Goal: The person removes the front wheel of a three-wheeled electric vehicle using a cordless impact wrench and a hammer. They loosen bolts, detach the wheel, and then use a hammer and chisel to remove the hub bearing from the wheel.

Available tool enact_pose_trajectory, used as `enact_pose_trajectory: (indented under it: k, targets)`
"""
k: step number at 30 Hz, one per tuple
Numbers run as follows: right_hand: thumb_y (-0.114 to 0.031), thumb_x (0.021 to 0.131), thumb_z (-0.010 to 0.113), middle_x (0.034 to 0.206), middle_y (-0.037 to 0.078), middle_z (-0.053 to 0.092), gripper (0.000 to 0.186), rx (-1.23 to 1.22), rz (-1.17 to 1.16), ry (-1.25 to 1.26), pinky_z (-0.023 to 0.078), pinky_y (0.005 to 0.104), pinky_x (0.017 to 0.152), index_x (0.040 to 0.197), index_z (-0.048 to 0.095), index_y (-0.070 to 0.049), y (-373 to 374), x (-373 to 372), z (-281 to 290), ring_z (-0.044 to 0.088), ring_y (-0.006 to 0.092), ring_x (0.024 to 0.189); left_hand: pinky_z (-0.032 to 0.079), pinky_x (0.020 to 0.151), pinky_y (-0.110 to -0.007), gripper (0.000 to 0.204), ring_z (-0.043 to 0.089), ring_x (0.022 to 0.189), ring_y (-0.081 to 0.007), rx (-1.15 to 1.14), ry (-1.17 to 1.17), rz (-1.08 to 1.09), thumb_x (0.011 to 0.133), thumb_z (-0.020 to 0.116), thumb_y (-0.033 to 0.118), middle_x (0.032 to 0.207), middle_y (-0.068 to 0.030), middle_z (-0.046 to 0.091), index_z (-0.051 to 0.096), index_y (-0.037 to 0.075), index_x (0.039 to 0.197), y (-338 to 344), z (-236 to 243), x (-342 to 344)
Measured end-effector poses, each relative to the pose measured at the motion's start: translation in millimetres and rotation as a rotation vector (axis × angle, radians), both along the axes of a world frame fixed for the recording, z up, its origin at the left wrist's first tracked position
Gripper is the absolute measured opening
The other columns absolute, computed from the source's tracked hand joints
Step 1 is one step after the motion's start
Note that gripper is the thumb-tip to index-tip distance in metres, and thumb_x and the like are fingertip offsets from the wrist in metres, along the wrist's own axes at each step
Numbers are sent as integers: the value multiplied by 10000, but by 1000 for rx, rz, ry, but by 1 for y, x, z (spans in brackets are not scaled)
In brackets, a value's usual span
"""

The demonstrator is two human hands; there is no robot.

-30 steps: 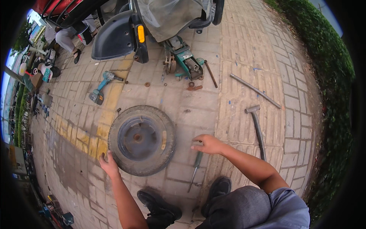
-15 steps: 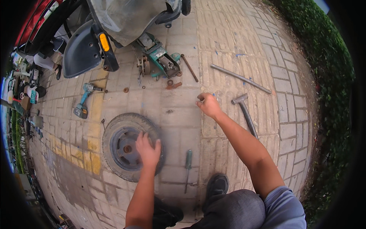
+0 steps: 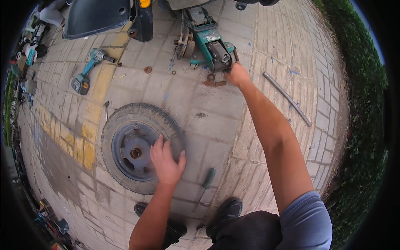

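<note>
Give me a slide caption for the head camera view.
Left hand at a wheel lying on paving, right hand at a rod beside a green jack.

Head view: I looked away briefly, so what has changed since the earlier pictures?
The left hand, open, has crossed from the wheel's left edge to over its right side. The right hand has moved forward from above the screwdriver to the brown rod beside the jack; whether it grips the rod is hidden. The view has shifted. The drill and grey pipe lie where they were.
</note>
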State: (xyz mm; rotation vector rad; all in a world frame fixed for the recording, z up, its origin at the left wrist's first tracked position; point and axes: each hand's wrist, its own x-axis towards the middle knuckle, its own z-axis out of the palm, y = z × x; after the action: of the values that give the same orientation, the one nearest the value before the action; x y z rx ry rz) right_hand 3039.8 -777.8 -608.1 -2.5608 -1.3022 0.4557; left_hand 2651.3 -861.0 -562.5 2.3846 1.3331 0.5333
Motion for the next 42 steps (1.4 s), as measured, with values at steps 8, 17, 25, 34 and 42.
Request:
enact_pose_trajectory:
  k: [8, 17, 25, 34, 42]
  targets:
    - [-374, 723, 752, 1086, 215, 586, 463, -56, 215, 335, 491, 412, 853, 1013, 681, -19, -53, -48, 36, 594, 353, 985, 261, 1066, -521, 604, 399, 1229, -410, -6, 3, 16, 704, 732, 209, 1368, -210, 421, 495, -10, 1214, 2, 1, -1]
    - [-257, 863, 615, 1178, 114, 562, 351, 346, 223, -51, 371, 498, 975, 1162, 614, -72, -48, -34, -10, 490, 312, 1152, 254, 1074, -524, 617, 386, 1247, -407, -33, 28, 12, 709, 726, 223, 1378, -223, 408, 484, -11, 1226, 1, 0, 8]
    - [-331, 913, 544, 1323, 36, 501, 417, 126, 351, -236, 287, 576, 1024, 1271, 539, -120, -30, -31, -25, 407, 276, 1261, 277, 1056, -478, 591, 395, 1240, -412, -23, 46, -3, 741, 708, 179, 1380, -239, 411, 469, -19, 1243, -2, 4, 5]
    - [-369, 913, 553, 1303, 53, 523, 433, 138, 388, -255, 280, 585, 1041, 1258, 540, -106, -22, -34, -23, 435, 269, 1242, 288, 1048, -473, 598, 401, 1235, -414, 18, 55, 3, 748, 710, 186, 1373, -243, 416, 462, -17, 1253, 0, 0, 8]
    - [-328, 884, 591, 1276, 66, 532, 433, 234, 486, -246, 275, 555, 1054, 1234, 544, -78, -50, -44, -19, 447, 253, 1222, 291, 1048, -471, 595, 400, 1233, -406, 6, 50, 8, 746, 709, 192, 1383, -231, 409, 473, -17, 1250, -2, 0, 11]
